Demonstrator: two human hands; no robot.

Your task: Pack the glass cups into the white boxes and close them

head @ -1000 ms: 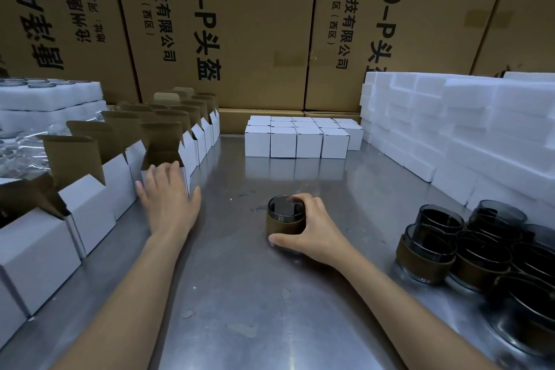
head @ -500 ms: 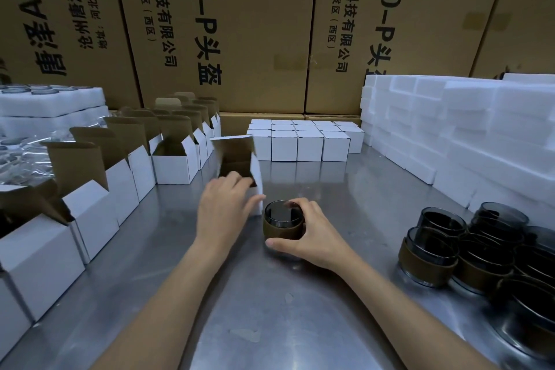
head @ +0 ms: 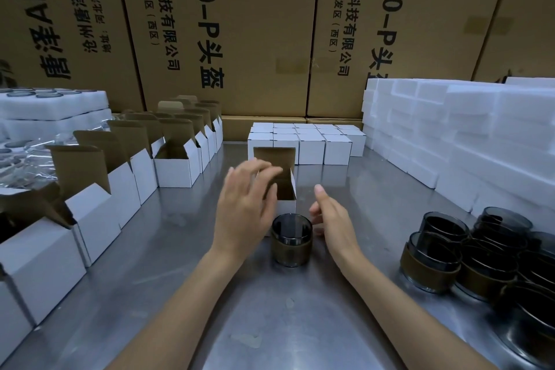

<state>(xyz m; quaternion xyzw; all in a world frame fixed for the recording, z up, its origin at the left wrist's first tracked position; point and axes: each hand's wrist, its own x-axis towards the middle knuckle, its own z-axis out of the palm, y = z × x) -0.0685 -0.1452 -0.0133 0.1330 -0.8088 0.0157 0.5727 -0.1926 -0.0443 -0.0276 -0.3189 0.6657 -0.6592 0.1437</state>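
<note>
A dark glass cup (head: 292, 240) with a brown band stands upright on the steel table (head: 210, 294) in the middle. Just behind it stands an open white box (head: 285, 189) with its brown lid flap up. My left hand (head: 247, 204) is spread in front of the box's left side, fingers straight and reaching over its opening. My right hand (head: 332, 221) hovers to the right of the cup with relaxed fingers and holds nothing. Neither hand grips the cup.
Rows of open white boxes (head: 168, 159) line the left. Closed white boxes (head: 312, 141) sit at the back centre. White foam blocks (head: 450, 135) are stacked at the right, above a cluster of more banded glass cups (head: 468, 255). Brown cartons (head: 240, 24) form the back wall.
My left hand brought an open box from the left row to the middle, set it behind the cup and opened. My right hand let go of the cup and drew away to the right.
</note>
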